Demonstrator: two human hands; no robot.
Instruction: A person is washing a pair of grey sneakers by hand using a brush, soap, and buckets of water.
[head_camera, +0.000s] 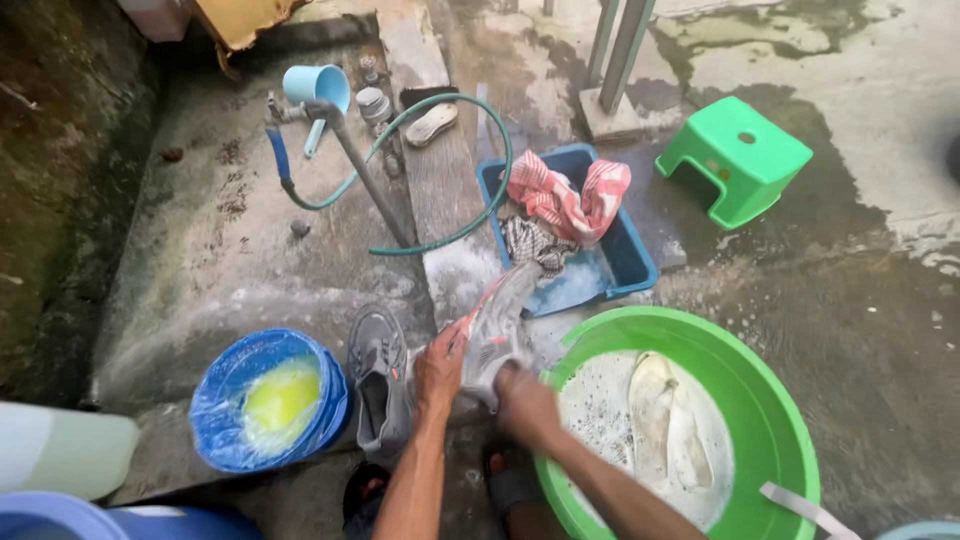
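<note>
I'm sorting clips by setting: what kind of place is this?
Probably an outdoor washing area: wet concrete floor, a tap with a green hose, and a green basin of soapy water.

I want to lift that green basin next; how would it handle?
The green basin holds sudsy water and pale insoles, so it is probably heavy and apt to slosh. Its thin plastic rim may flex. Foam on the wet ground suggests slippery grip and footing.
</note>
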